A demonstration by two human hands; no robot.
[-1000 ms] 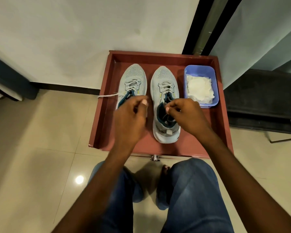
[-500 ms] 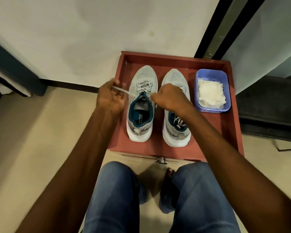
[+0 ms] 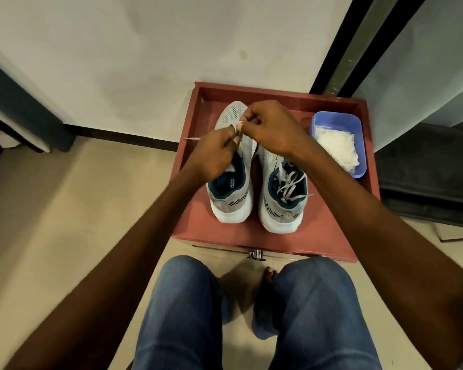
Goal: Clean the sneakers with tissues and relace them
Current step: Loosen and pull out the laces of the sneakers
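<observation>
Now both hands have closed in over the forward part of the left sneaker (image 3: 231,182), which stands heel toward the person in the red tray (image 3: 198,231), just beside its mate. Half a second ago the left hand (image 3: 211,153) was out past the tray's left wall, drawing the lace (image 3: 194,139) taut, and the right hand (image 3: 271,126) sat beside the tongue; a second ago both were at the right sneaker (image 3: 282,193). At this moment the left hand is back over the eyelets, thumb and forefinger pinching the lace, with a short free end poking out leftward over the tray's edge. The right hand has its fingers curled and pinched at the same spot, apparently on another strand of that lace, though the exact hold is hidden by the knuckles. I judge this to mean that the slack has been pulled through and the two ends are being brought together to cross or feed the next eyelet, so relacing of the left sneaker is under way rather than finished. The right sneaker has its laces lying loose in a heap inside the collar, so it looks not yet tied. The blue tub (image 3: 358,124) of white tissues (image 3: 337,145) sits at the tray's right side, well apart from both hands.
</observation>
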